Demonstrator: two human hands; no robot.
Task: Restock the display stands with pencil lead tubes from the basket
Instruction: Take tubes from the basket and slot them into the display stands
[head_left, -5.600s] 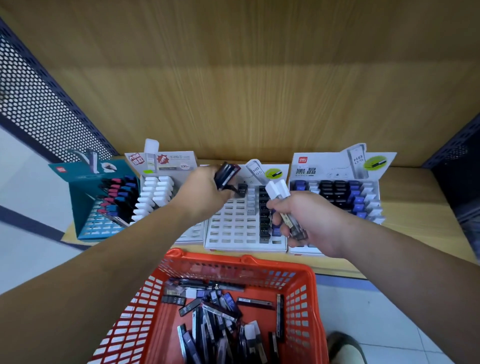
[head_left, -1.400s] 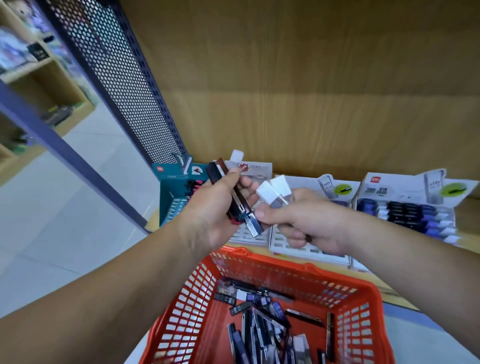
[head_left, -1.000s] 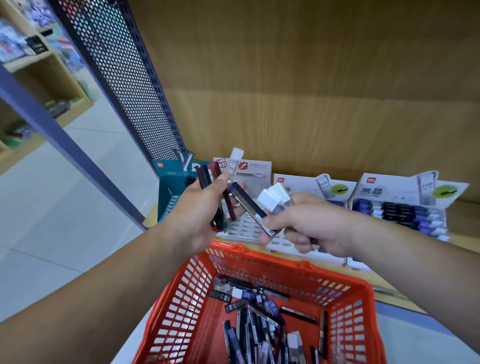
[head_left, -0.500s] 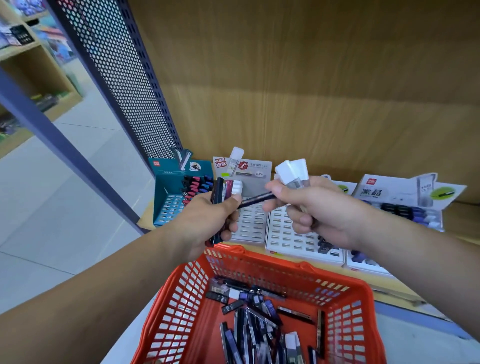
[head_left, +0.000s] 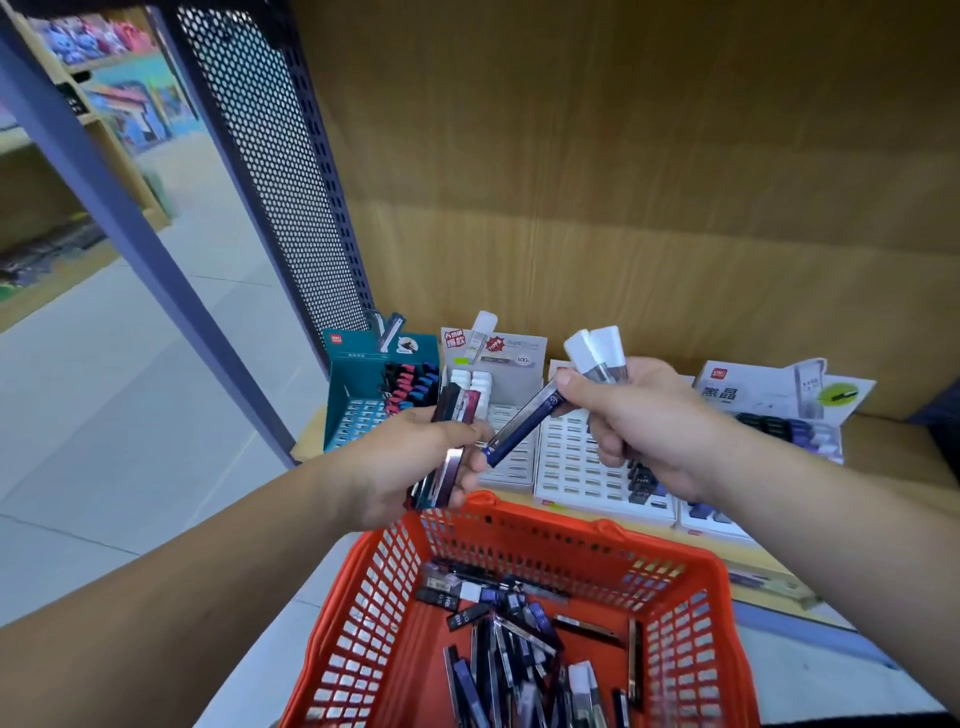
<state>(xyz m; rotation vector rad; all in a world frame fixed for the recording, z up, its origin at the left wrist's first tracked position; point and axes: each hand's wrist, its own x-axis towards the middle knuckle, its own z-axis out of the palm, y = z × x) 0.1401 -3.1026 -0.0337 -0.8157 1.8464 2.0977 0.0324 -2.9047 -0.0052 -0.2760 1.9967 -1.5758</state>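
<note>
A wood-grain back panel (head_left: 649, 182) rises behind a wooden shelf (head_left: 893, 447), closed on the left by a dark perforated metal panel (head_left: 275, 171) on a blue-grey post (head_left: 130, 234). Beyond the post lie a pale tiled floor (head_left: 104, 389) and, blurred, another rack of goods (head_left: 104, 104).

Four display stands sit side by side on the shelf. The teal stand (head_left: 353, 374) at the far left holds pink, blue and dark caps in its upper rows. Next to it the white stand (head_left: 519, 384) with a "100" header has white caps at its top left and empty slots below. The middle stand (head_left: 571, 467) shows mostly empty slots, with a few dark tubes near its right edge. The right stand (head_left: 769, 389) carries dark and purple caps behind the right forearm.

The orange basket (head_left: 363, 623) stands in front of the shelf at the bottom of the view, with a loose heap of lead tubes (head_left: 509, 649) in dark, blue and white lying on its floor.

The left hand (head_left: 395, 467) is above the basket's far rim, its fingers curled round a bundle of tubes (head_left: 460, 410), dark and maroon, held roughly upright. The right hand (head_left: 644, 421) is raised beside it, over the middle stand. Its fingers are closed round two white-capped tubes (head_left: 597, 351) that stick up out of the fist, while thumb and forefinger pinch the top of a blue tube (head_left: 522, 423). That tube slants down and left, its lower end right at the left hand's fingertips; I cannot tell whether they touch.
</note>
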